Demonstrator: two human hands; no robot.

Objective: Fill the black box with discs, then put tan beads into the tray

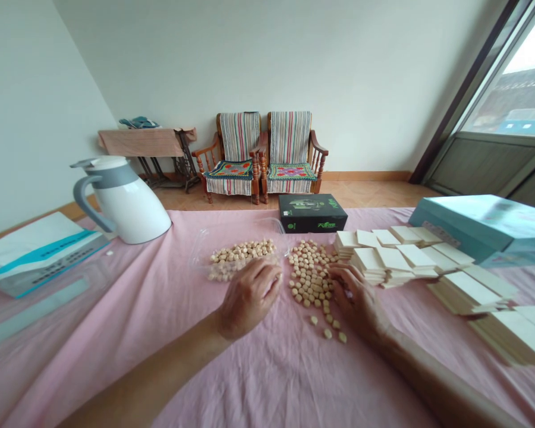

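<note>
My left hand [252, 296] is closed, its fingers curled together in front of a clear plastic box [198, 241] holding many small beige round pieces [242, 252]. A pale speck shows at its fingertips, too small to name. To the right, a loose pile of the same pieces [312, 273] lies on the pink cloth, with several strays [327, 334] at its near side. My right hand [357, 300] rests at the pile's right edge, fingers bent inward and down among the pieces. What they grip, if anything, is hidden. A small whitish-purple spot shows by its thumb.
Stacks of pale rectangular boards [405, 260] stand right of my right hand. Behind are a black box [312, 213] and a light blue box [485, 229]. On the left stand a white-grey jug [131, 205] and a white-blue packet [44, 252]. Two armchairs [289, 148] are beyond the table.
</note>
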